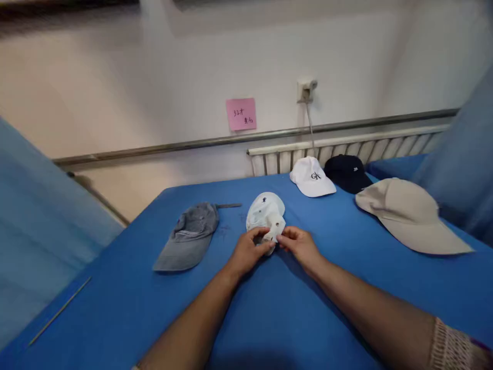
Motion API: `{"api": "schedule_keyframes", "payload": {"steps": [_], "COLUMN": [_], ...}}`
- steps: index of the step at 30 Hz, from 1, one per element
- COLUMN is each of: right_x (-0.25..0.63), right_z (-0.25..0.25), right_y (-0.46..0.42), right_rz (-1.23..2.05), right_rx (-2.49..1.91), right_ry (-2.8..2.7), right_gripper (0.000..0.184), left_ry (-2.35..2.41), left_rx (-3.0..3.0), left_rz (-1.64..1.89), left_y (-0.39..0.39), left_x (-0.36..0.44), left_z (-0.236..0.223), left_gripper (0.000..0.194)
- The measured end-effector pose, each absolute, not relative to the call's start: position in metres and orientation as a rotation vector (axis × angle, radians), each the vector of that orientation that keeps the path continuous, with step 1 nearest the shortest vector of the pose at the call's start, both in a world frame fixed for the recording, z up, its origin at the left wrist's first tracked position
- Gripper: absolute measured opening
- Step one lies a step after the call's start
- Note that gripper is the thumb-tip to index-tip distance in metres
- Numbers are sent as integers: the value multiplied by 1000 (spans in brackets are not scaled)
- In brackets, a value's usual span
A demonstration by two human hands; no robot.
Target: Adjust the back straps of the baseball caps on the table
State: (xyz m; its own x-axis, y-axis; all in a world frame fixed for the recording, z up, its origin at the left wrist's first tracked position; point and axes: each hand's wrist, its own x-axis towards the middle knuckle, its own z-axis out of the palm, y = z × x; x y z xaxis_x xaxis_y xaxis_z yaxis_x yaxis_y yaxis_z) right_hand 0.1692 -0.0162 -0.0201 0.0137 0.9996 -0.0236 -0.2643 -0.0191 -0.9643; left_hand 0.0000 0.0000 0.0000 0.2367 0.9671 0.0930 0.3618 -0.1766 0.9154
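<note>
A pale, whitish cap (265, 208) with a small dark emblem lies in the middle of the blue surface (246, 318), its back edge toward me. My left hand (250, 249) pinches the near left part of this cap between thumb and fingers. From the other side, my right hand (300, 247) grips the near right edge with thumb and fingertips pressed together. The two hands almost meet at the cap's near edge, and the fingers cover part of it. To the left rests a grey-blue cap (192, 234) with its strap sticking out to the right.
Toward the back right sit a white cap (311, 177) with dark letters, a black cap (346, 172) and a larger beige cap (412, 213). A thin stick (59, 311) lies at the left edge. Behind are a radiator (346, 149), a metal rail (173, 147) and a pink note (241, 114).
</note>
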Motion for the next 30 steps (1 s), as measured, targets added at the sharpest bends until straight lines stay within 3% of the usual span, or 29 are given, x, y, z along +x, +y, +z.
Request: {"api": "schedule_keyframes", "payload": {"steps": [9, 30], "right_x": [169, 157], "right_z": [-22, -38], "right_y": [-20, -16], "right_rz": [1422, 1252], "right_rx": [-931, -974], "right_ry": [-895, -925], "right_gripper": [30, 33], "left_ry": [1110, 1139], "left_rx": [1378, 1379], "left_rz": [960, 1022], "left_y": [0, 4], "left_x": [3, 6], "left_z": [3, 2], "left_gripper": [43, 36]}}
